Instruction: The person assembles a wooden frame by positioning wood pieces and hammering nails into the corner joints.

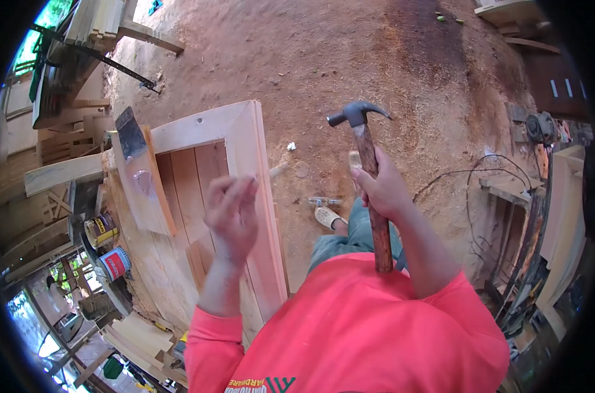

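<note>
My right hand (380, 187) is wrapped round the wooden handle of a claw hammer (358, 116), whose dark metal head points away from me. My left hand (233, 213) is raised over a pale wooden frame (258, 170), its fingers curled and drawn together. Whatever may be between those fingertips is too small to make out. Inside the frame lie reddish-brown boards (188, 177). A flat board (144, 183) with a dark blade-like piece (131, 131) at its far end rests across the left side.
Two paint cans (114, 263) stand left of the frame. Stacked planks (104, 19) are at the upper left. A thin cable (469, 171) and timber (562, 209) lie to the right. Wood shavings cover the dirt floor (297, 59). My shoe (327, 217) shows below.
</note>
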Available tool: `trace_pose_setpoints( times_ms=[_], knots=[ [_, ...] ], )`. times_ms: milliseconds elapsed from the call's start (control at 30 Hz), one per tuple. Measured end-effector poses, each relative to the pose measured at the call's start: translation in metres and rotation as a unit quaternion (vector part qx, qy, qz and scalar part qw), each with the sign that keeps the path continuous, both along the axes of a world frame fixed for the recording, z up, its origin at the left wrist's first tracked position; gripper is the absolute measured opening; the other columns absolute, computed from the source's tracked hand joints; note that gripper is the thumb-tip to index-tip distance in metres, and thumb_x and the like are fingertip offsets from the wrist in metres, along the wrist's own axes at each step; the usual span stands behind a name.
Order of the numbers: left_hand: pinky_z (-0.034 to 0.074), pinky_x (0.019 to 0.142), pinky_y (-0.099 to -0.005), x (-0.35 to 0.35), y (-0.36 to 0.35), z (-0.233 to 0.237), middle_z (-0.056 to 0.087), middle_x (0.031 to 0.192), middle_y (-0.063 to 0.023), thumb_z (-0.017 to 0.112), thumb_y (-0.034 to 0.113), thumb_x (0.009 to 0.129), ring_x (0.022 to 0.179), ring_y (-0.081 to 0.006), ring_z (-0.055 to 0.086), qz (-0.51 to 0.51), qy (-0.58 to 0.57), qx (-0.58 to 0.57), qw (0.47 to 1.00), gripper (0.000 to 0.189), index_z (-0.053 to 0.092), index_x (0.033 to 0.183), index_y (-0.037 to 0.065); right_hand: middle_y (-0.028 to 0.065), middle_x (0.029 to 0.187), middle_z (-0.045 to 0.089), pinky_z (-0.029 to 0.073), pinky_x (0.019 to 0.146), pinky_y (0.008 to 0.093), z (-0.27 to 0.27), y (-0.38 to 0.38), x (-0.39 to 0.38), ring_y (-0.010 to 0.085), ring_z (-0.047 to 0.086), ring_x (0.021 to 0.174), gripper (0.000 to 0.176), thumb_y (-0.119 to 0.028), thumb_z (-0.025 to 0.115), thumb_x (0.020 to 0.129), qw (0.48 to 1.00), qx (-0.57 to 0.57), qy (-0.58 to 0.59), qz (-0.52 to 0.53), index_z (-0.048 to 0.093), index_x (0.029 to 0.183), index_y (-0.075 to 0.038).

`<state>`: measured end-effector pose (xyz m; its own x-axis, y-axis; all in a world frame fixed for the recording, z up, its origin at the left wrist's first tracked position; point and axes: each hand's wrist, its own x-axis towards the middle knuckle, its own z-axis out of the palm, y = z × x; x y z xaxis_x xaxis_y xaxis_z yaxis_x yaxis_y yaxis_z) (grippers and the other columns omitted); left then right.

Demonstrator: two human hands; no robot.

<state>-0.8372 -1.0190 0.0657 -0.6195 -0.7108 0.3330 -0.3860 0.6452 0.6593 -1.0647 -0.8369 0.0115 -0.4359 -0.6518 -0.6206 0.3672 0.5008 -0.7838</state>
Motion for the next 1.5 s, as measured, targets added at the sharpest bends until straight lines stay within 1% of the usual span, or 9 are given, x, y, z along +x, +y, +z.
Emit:
trace_pose_setpoints(
  times_ms=[100, 133, 233, 433, 800, 1100, 1233, 1433, 1500],
  knots=[
    [0.050, 0.068, -0.0288, -0.037, -0.052, 0.035, 0.068, 0.088, -0.0081, 0.081, 0.007, 0.091, 0.082, -0.0135, 0.063, -0.092, -0.053, 0.000, 0.994, 0.018, 0.079, 0.109, 0.003, 0.0049, 0.082, 0.056, 0.050, 0.047, 0.0304, -0.005, 0.003, 0.002, 0.0121, 0.059, 0.054, 0.047, -0.014, 0.065, 0.100, 0.998, -0.054, 0.002, -0.032, 0.043, 0.138, 0.002],
    [0.050, 0.070, -0.0288, -0.051, -0.070, 0.038, 0.070, 0.087, -0.0063, 0.081, 0.008, 0.091, 0.082, -0.0118, 0.064, -0.098, -0.071, 0.093, 0.988, 0.017, 0.079, 0.107, 0.002, 0.0047, 0.082, 0.056, 0.050, 0.048, 0.0304, -0.003, -0.002, -0.002, 0.0122, 0.060, 0.054, 0.043, -0.015, 0.065, 0.100, 0.997, -0.068, 0.008, -0.033, 0.044, 0.135, 0.001],
    [0.051, 0.081, -0.0292, -0.126, -0.102, 0.080, 0.078, 0.093, -0.0068, 0.076, 0.026, 0.096, 0.085, -0.0123, 0.066, -0.164, -0.282, 0.083, 0.942, 0.028, 0.080, 0.115, 0.006, 0.0017, 0.076, 0.056, 0.049, 0.047, 0.0282, 0.004, -0.025, 0.001, 0.0101, 0.057, 0.053, 0.035, -0.016, 0.063, 0.102, 0.960, -0.226, -0.105, -0.130, 0.047, 0.129, -0.001],
    [0.053, 0.091, -0.0296, -0.192, -0.137, 0.055, 0.078, 0.097, -0.0046, 0.077, 0.021, 0.095, 0.095, -0.0120, 0.069, -0.280, -0.477, 0.158, 0.818, 0.024, 0.080, 0.109, 0.002, 0.0032, 0.075, 0.054, 0.050, 0.048, 0.0303, -0.042, 0.011, 0.041, 0.0115, 0.055, 0.052, 0.030, -0.016, 0.060, 0.102, 0.977, -0.099, -0.183, -0.053, 0.045, 0.123, -0.002],
    [0.056, 0.093, -0.0289, -0.187, -0.162, 0.037, 0.080, 0.102, -0.0072, 0.078, 0.017, 0.093, 0.097, -0.0134, 0.073, -0.297, -0.498, 0.240, 0.779, 0.026, 0.079, 0.112, -0.001, 0.0025, 0.073, 0.055, 0.048, 0.048, 0.0293, -0.038, 0.011, 0.050, 0.0109, 0.055, 0.053, 0.041, -0.015, 0.062, 0.102, 0.983, -0.106, -0.151, -0.027, 0.045, 0.137, -0.001],
    [0.055, 0.091, -0.0289, -0.185, -0.169, 0.033, 0.080, 0.101, -0.0066, 0.079, 0.016, 0.093, 0.095, -0.0133, 0.072, -0.315, -0.510, 0.214, 0.772, 0.025, 0.080, 0.111, 0.000, 0.0013, 0.079, 0.054, 0.048, 0.048, 0.0271, -0.011, -0.017, 0.066, 0.0082, 0.055, 0.054, 0.030, -0.019, 0.061, 0.105, 0.928, -0.241, -0.208, -0.193, 0.047, 0.126, -0.004],
    [0.055, 0.090, -0.0289, -0.184, -0.175, 0.030, 0.080, 0.100, -0.0066, 0.079, 0.015, 0.092, 0.094, -0.0129, 0.072, -0.330, -0.490, 0.239, 0.770, 0.024, 0.079, 0.110, -0.001, 0.0015, 0.079, 0.054, 0.047, 0.048, 0.0265, 0.001, -0.020, 0.066, 0.0071, 0.055, 0.055, 0.030, -0.019, 0.064, 0.104, 0.941, -0.205, -0.244, -0.112, 0.044, 0.122, -0.006],
    [0.055, 0.090, -0.0284, -0.186, -0.170, 0.033, 0.080, 0.099, -0.0064, 0.078, 0.014, 0.093, 0.094, -0.0122, 0.072, -0.335, -0.499, 0.234, 0.764, 0.022, 0.079, 0.109, -0.001, 0.0016, 0.080, 0.056, 0.048, 0.048, 0.0264, -0.004, -0.021, 0.091, 0.0077, 0.054, 0.054, 0.031, -0.018, 0.063, 0.105, 0.927, -0.236, -0.212, -0.201, 0.044, 0.126, -0.005],
    [0.055, 0.089, -0.0285, -0.187, -0.170, 0.034, 0.080, 0.098, -0.0058, 0.076, 0.014, 0.094, 0.094, -0.0124, 0.073, -0.334, -0.501, 0.230, 0.765, 0.020, 0.080, 0.109, 0.000, 0.0021, 0.080, 0.056, 0.049, 0.049, 0.0259, -0.011, -0.023, 0.090, 0.0079, 0.055, 0.056, 0.031, -0.018, 0.064, 0.104, 0.947, -0.221, -0.189, -0.139, 0.045, 0.125, -0.005]
  ],
)
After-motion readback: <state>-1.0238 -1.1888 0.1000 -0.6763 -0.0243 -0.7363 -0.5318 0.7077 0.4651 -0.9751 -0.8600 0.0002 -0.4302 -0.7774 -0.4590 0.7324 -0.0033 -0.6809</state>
